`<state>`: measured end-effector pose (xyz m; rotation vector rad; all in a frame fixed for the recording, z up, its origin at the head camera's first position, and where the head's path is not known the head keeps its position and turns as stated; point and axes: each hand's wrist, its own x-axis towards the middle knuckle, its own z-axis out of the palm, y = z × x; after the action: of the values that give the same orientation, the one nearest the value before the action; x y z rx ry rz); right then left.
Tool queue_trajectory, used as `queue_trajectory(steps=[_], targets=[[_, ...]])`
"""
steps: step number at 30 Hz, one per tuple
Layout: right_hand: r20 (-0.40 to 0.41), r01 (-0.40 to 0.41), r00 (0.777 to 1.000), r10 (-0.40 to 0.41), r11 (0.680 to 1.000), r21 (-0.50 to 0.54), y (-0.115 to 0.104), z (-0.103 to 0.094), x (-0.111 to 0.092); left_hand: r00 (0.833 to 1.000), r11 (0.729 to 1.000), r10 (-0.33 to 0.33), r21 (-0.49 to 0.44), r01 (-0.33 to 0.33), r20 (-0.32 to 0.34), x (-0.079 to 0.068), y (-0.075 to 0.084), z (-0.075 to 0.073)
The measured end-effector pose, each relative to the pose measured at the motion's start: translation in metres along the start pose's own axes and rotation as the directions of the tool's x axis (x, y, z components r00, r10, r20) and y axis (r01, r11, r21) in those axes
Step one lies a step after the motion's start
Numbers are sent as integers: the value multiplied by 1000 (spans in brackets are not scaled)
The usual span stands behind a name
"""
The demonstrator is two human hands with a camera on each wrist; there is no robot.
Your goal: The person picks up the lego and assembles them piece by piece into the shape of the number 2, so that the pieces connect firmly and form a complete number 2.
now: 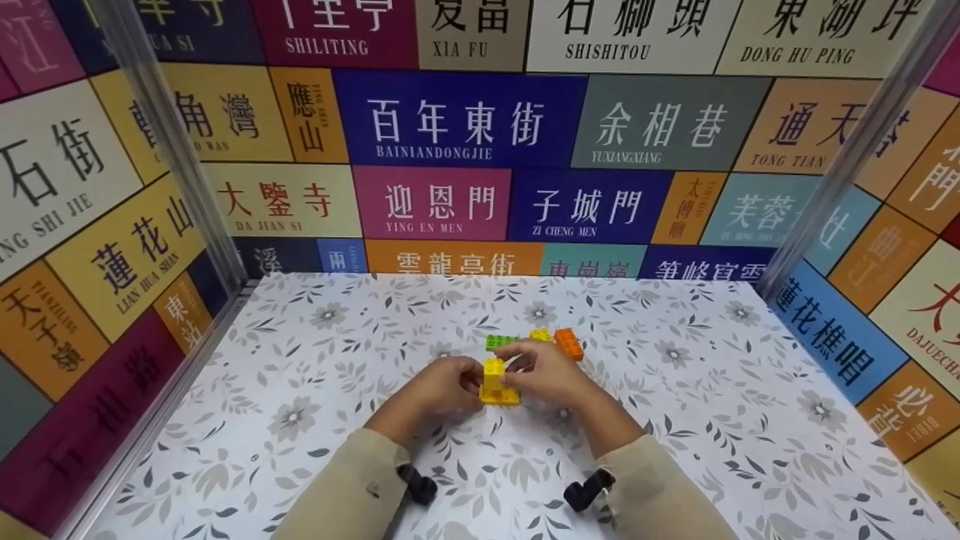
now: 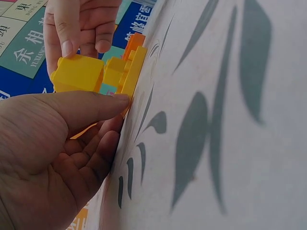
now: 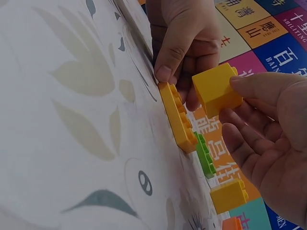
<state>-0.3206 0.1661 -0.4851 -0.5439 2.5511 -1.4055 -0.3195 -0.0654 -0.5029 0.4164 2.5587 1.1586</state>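
My left hand point(image 1: 439, 386) pinches one end of a flat yellow-orange building brick point(image 3: 178, 117) lying on the table, its studs facing up. The fingers of my right hand point(image 1: 547, 371) grip a taller yellow building block point(image 3: 218, 90), held upright over the flat brick. A gap shows between the two pieces in the right wrist view. From the head view the yellow block overlaps the back part of the flat brick. In the left wrist view my left thumb point(image 2: 103, 103) lies along the near side of the flat brick.
Just behind the hands lie a green brick point(image 1: 499, 343), another yellow brick point(image 1: 538, 334) and an orange brick point(image 1: 569, 344). The table point(image 1: 300, 465) has a leaf-and-flower cover. Panels with printed signs point(image 1: 457, 120) stand at the back and both sides.
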Motion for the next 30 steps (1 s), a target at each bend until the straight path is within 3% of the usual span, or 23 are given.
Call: queue_trajectory(steps=[4,17,30], targets=[[22,26,999,-26,1000,0,2,1,1,1000,1000,18,21,-17,-10,0,0,0],[49,16,999,-14,999,-30,5,9,1,1000,999,-21,29,21,1,1,-1,1],[49,4,999,-2,999,-50,5,10,1,997,997,74,-35,-73,24,0,-4,-12]])
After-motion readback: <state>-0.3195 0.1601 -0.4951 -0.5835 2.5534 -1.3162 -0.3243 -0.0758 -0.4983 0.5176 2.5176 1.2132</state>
